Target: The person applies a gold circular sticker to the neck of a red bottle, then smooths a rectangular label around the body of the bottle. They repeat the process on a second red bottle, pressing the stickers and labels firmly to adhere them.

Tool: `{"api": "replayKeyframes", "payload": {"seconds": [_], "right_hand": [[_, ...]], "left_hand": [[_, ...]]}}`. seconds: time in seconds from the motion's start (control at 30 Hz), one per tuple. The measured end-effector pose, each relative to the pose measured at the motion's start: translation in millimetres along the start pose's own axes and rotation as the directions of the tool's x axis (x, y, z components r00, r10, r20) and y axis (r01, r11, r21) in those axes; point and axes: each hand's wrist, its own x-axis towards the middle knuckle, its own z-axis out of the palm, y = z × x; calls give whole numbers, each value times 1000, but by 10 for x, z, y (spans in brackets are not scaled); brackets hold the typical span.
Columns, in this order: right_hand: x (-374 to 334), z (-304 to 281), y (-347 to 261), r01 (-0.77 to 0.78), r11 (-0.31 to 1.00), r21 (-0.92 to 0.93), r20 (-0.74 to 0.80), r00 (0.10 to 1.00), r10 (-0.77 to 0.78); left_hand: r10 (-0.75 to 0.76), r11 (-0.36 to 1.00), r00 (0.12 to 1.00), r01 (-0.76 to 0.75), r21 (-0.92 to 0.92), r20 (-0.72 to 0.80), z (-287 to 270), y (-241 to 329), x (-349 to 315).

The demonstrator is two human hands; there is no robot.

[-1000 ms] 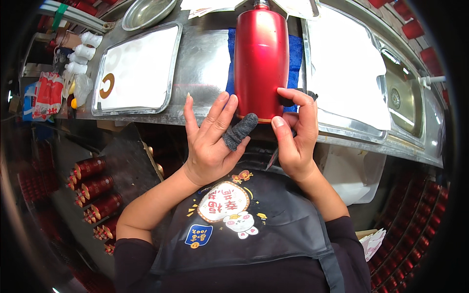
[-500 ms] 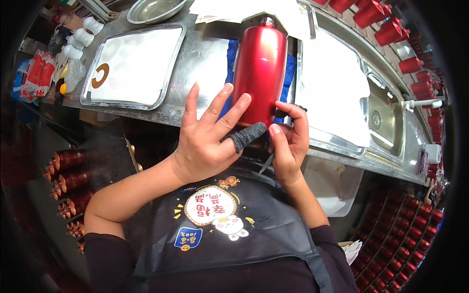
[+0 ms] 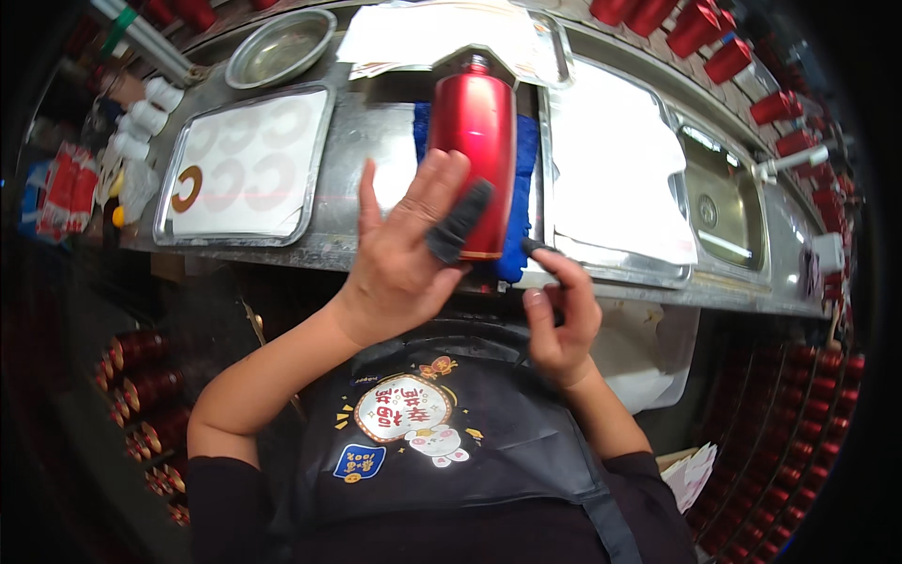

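Observation:
A glossy red bottle [image 3: 474,141] with a bare threaded neck lies on a blue cloth [image 3: 520,230] at the counter's front edge, its base toward me. My left hand [image 3: 395,254] rests on its left side near the base, fingers stretched out and the index finger in a black sleeve. Just right of the base, and apart from it, is my right hand [image 3: 564,324], thumb and black-tipped index finger spread, the other fingers curled. Beneath its thumb a thin pointed tool [image 3: 522,355] shows faintly. Its grip on the tool is mostly hidden.
On the left a metal tray [image 3: 315,202] holds a white sheet with a gold C-shaped piece [image 3: 187,189]. Behind it sits a metal bowl [image 3: 282,49]. A paper-covered tray [image 3: 615,169] and a sink [image 3: 719,202] lie right. Red bottles [image 3: 728,61] stand beyond the counter.
My right hand has come away from the bottle's base, and its index finger has straightened. My left fingers lie closer together on the bottle. The whole view has shifted slightly.

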Motion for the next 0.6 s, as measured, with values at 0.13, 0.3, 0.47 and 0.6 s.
{"api": "replayKeyframes", "payload": {"seconds": [0.13, 0.3, 0.47, 0.6], "right_hand": [[-73, 173, -78, 78, 997, -22, 217, 974, -71], [-120, 178, -51, -16, 996, 92, 62, 998, 11], [-204, 159, -3, -198, 976, 87, 124, 975, 186], [-224, 191, 5, -262, 963, 58, 166, 954, 250]], "left_hand": [[107, 991, 993, -111, 75, 57, 226, -29, 31], [93, 987, 995, -89, 134, -24, 377, -85, 40], [-120, 980, 986, 99, -174, -114, 400, -205, -226], [-156, 970, 986, 142, -195, -59, 376, -347, -385]]}}
